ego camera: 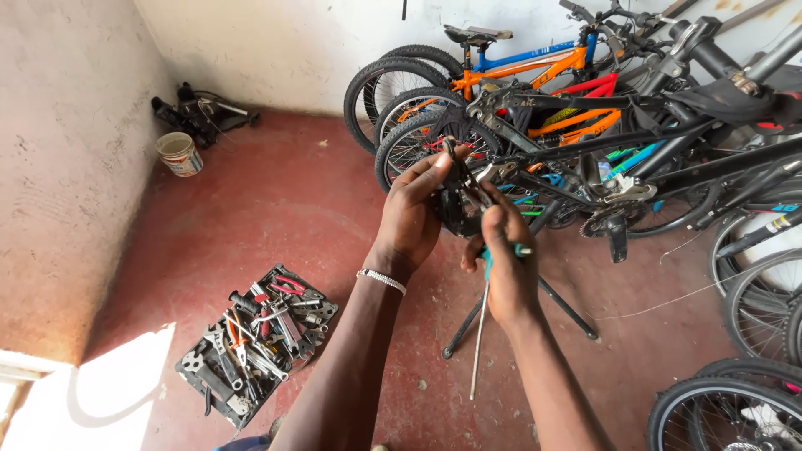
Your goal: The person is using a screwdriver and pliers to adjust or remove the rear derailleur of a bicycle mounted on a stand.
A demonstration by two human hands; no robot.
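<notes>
Near left on the red floor (276, 209): tool tray (255, 342) heaped with wrenches and pliers, well apart from both hands. Mid-scene: right hand (505, 267) closed around a teal-handled tool (484, 311) with long shaft hanging down; left hand (413, 213) pinching a black brake part (458, 196) just beside the black bicycle (635, 150) on its stand. Risk, as judged: tool tip slipping off the small part under a two-finger pinch, dropping it to the floor or jabbing the left fingers.
</notes>
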